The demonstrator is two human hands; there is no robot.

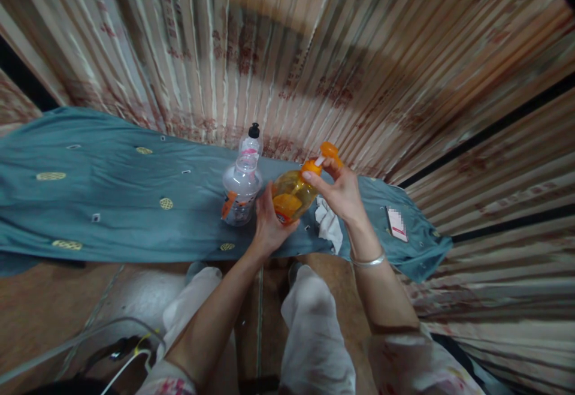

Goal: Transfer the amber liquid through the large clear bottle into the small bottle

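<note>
A clear pump bottle (294,194) with yellow liquid and an orange pump top is tilted to the upper right between both hands. My left hand (271,225) grips its lower body, fingers wrapped around the base. At the neck, my right hand (338,190) has its thumb and fingers closed on the orange collar under the pump head (330,152). Just left of the pump bottle stands a clear plastic bottle (242,185) with an orange label. Behind it is another bottle with a black cap (254,131). A crumpled white cloth or tissue (329,227) lies below my right hand.
A teal cloth with yellow pineapple prints (117,203) covers the narrow surface. Toward its right end lies a phone (396,223). Pleated patterned curtains (287,53) hang behind, with black bars at the sides. Cables (130,347) run at lower left over the tiled floor.
</note>
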